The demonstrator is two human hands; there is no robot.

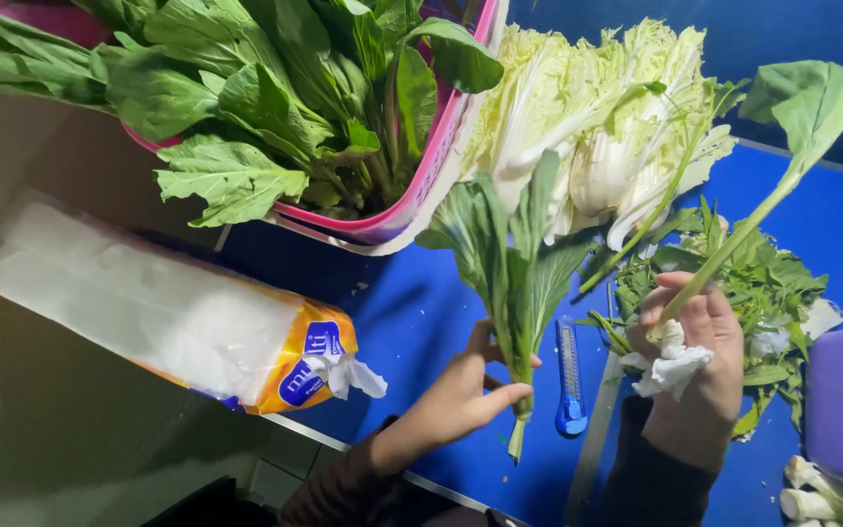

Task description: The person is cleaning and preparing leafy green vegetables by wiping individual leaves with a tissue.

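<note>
From the head view, our left hand [461,390] has its grip closed around the stem of a leafy green stalk [514,263], held upright over the blue tabletop [421,322]. Our right hand [693,361] grips a single long-stemmed leaf [792,127] together with a crumpled white tissue [673,363]. A blue utility knife [569,376] lies between both hands. Napa cabbage [607,127] rests toward the far edge, beside a pink basket [421,185] of greens. A tissue pack [168,312] lies off the left edge.
</note>
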